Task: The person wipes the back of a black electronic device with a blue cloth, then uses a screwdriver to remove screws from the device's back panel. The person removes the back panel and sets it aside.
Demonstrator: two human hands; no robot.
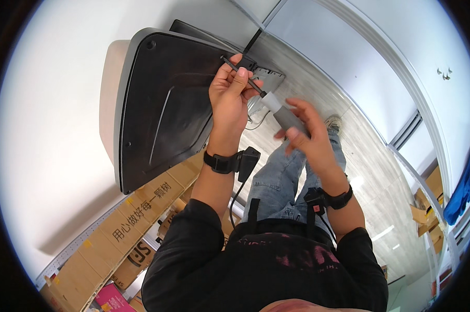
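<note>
My left hand [230,91] pinches the thin dark shaft of a screwdriver [286,118] with a grey and white handle. The shaft's tip lies by the upper right corner of a black panel [183,99]; I cannot tell if it touches a screw there. My right hand [310,132] curls loosely round the handle, its fingers slightly smeared by motion. The panel is a rounded, moulded back with a grey rim and a pale beige side, standing tilted at the left. Small recessed holes show near its corners.
Flattened cardboard [94,260] and boxes lie at the lower left. A thin cable [258,125] hangs behind the hands. Several small screws [444,74] rest on the white surface at the right. Blue cloth [461,187] and a cardboard box [427,218] are at the far right.
</note>
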